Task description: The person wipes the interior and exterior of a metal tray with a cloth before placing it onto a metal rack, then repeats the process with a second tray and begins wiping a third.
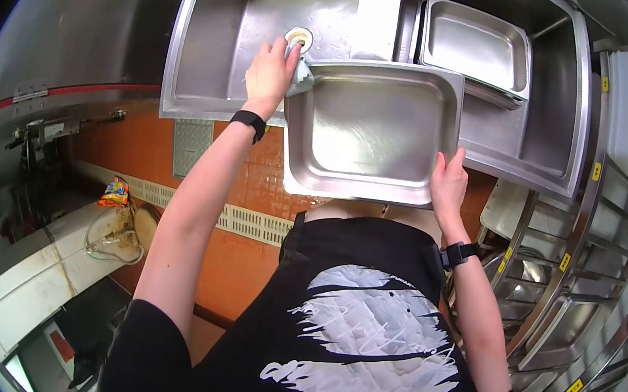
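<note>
A rectangular stainless steel pan (376,128) is held level in front of my body, over the near edge of the double sink. My right hand (450,185) grips its right rim near the lower corner. At the pan's upper left corner, my left hand (268,76) is closed on a pale grey-green cloth (301,82), which touches the rim there. Some of the left fingers are hidden behind the cloth.
The left sink basin (264,8) has a drain (299,37) behind my left hand. Stacked steel pans (475,46) lie in the right basin. A metal rack (581,234) with trays stands on the right. A white counter (37,281) is at lower left.
</note>
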Demonstrator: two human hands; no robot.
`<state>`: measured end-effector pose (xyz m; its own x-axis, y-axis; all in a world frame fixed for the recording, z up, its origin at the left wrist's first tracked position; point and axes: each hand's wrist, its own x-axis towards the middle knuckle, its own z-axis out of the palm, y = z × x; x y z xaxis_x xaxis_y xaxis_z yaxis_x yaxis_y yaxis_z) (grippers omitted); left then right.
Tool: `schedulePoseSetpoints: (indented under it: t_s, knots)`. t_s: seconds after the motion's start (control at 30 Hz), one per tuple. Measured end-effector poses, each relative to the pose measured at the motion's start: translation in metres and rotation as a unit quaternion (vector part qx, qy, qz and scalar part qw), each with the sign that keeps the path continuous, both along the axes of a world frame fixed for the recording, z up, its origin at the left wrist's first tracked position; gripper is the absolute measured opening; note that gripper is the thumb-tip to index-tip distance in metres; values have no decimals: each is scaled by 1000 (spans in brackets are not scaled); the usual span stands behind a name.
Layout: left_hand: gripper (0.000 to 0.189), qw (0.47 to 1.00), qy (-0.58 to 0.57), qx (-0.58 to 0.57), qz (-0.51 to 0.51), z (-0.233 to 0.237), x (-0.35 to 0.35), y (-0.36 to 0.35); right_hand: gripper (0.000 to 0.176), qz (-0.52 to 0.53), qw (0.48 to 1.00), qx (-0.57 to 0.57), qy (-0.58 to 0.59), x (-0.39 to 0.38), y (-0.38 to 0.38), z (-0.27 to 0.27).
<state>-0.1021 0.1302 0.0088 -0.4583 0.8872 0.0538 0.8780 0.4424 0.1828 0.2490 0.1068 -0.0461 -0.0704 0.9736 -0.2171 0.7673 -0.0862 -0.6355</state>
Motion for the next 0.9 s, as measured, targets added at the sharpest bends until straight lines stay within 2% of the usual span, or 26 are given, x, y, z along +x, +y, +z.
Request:
schedulePoseSetpoints:
  t_s: [0.13,0.2,0.27,0.33,0.4,0.47,0.53,0.6,0.67,0.7,0.73,0.77,0.8,0.87,0.9]
  knots:
    - [45,993,-84,-33,-73,0,-11,-3,27,8,1000,11,-3,3,6,5]
    - [49,972,-115,-37,-204,7,-12,-11,28,30,999,-9,-15,6,11,5]
    - [51,966,-122,-41,-223,8,-17,-17,28,46,999,28,-5,12,19,-5]
    - [46,959,-126,-155,-199,7,-23,-19,28,61,996,67,9,10,30,-2]
    - [42,962,-137,-141,-191,3,-23,-30,30,58,993,22,96,13,47,8]
    - [44,974,-152,-114,-125,-6,-21,-42,31,35,993,38,105,17,60,11]
    - [45,976,-156,-109,-101,-11,-18,-54,28,-15,981,116,153,21,69,10]
    - [46,979,-188,-68,-25,-18,-16,-69,26,-35,977,150,150,33,68,9]
    - [46,983,-179,-39,-5,-27,-11,-84,26,-57,979,156,115,51,56,-1]
    - [46,981,-191,-11,27,-33,-8,-91,26,-51,989,87,111,63,48,-13]
    - [46,977,-202,18,59,-33,-3,-97,26,-50,989,88,110,64,40,-8]
    - [45,963,-252,48,78,-35,3,-104,26,-14,990,-19,141,65,28,-3]
    - [45,963,-255,47,79,-33,13,-109,26,22,977,-127,169,66,18,2]
    - [42,957,-245,37,154,-28,31,-117,27,100,964,-150,194,62,0,-2]
    - [41,956,-240,57,161,-32,37,-123,27,118,954,-196,196,54,-6,7]
